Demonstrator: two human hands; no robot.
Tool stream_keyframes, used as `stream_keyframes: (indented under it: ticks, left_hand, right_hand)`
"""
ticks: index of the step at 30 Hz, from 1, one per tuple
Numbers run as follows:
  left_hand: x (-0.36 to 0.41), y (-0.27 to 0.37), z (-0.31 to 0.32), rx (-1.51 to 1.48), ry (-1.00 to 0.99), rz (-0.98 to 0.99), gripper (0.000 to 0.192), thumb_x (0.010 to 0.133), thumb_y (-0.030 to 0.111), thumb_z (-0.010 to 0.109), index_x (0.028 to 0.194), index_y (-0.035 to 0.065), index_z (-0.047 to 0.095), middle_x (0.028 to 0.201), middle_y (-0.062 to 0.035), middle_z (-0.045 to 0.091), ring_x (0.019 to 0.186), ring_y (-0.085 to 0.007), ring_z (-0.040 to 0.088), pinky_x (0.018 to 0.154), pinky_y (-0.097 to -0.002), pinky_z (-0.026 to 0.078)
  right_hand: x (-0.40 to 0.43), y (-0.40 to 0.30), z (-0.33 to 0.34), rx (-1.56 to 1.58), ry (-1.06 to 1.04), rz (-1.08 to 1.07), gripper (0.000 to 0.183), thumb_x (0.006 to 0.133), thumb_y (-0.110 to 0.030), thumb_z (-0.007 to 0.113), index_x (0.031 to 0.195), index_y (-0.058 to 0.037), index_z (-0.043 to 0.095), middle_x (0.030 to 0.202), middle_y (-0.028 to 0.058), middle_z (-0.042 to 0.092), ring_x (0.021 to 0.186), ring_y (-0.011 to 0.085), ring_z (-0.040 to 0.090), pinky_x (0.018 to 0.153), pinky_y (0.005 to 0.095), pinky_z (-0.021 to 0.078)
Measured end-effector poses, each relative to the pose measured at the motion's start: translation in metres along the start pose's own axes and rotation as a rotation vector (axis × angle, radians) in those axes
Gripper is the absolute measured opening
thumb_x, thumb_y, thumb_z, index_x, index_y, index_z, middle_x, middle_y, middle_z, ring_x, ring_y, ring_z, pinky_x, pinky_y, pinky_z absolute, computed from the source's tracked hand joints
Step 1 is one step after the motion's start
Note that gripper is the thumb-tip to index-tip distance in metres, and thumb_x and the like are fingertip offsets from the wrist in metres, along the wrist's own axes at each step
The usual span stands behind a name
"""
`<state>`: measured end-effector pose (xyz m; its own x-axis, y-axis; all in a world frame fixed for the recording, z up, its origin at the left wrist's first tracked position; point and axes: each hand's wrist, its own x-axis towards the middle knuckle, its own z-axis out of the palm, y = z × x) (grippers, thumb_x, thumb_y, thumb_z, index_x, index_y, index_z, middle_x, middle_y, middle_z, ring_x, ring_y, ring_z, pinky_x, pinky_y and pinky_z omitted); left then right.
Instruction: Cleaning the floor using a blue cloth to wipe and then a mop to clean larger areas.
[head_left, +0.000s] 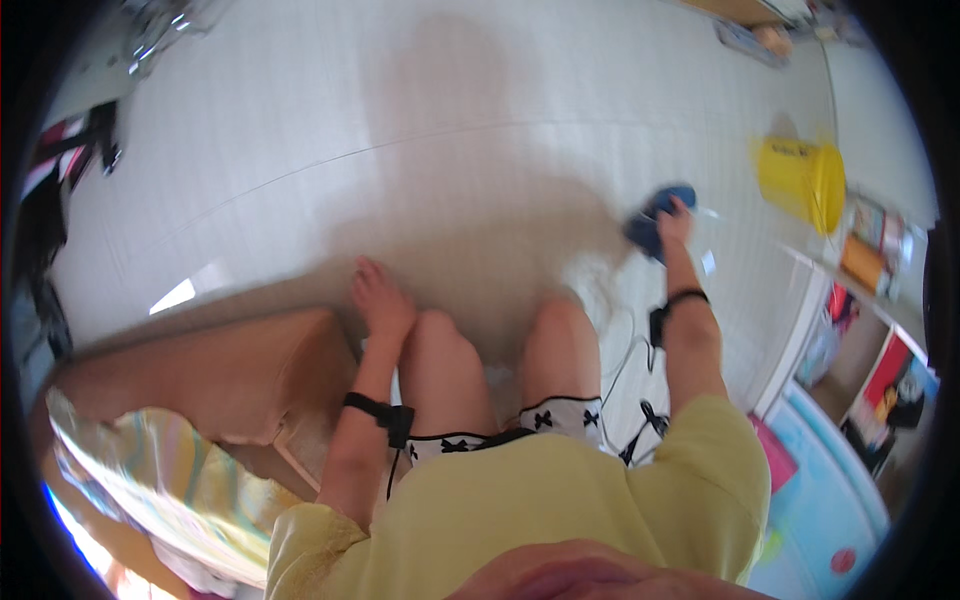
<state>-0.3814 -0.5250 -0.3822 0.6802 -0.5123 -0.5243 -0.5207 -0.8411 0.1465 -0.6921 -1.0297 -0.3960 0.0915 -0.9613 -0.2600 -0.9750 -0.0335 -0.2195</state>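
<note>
My right hand is closed on a dark blue cloth low over the pale floor, out to the right of my knees. Motion blurs the cloth, and I cannot tell whether it lies flat or bunched. My left hand is beside my left knee with fingers spread and nothing in it; whether it touches the floor is unclear. Black straps with small dark devices and cables are on both forearms.
At the left stands a brown upholstered piece of furniture with a striped cloth over it. A yellow bucket is at the upper right, near open shelves with assorted items. White and black cables trail beside my right thigh.
</note>
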Motion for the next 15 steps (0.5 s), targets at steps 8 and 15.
stream_keyframes:
  ticks: [8,15]
  left_hand:
    - [0.004,0.009,-0.035,-0.042,-0.133,-0.145,0.083,0.081,0.027,0.068,0.151,0.0016,0.032,0.163,-0.0186,0.014,0.143,-0.0399,0.026,0.109,-0.0593,0.034]
    - [-0.003,0.006,-0.02,0.016,-0.185,-0.193,0.084,0.084,0.032,0.065,0.153,0.0019,0.028,0.164,-0.0172,0.011,0.146,-0.0392,0.022,0.108,-0.0617,0.035]
  right_hand:
    - [-0.071,-0.162,-0.034,0.444,0.114,-0.551,0.059,0.071,0.007,0.06,0.129,-0.0048,0.061,0.127,0.0152,0.058,0.119,0.0266,0.057,0.105,0.0371,0.044]
    - [-0.274,-0.413,0.078,0.464,-0.231,-1.244,0.058,0.066,-0.006,0.071,0.123,-0.0137,0.066,0.137,0.0131,0.054,0.123,0.0363,0.051,0.105,0.0471,0.0399]
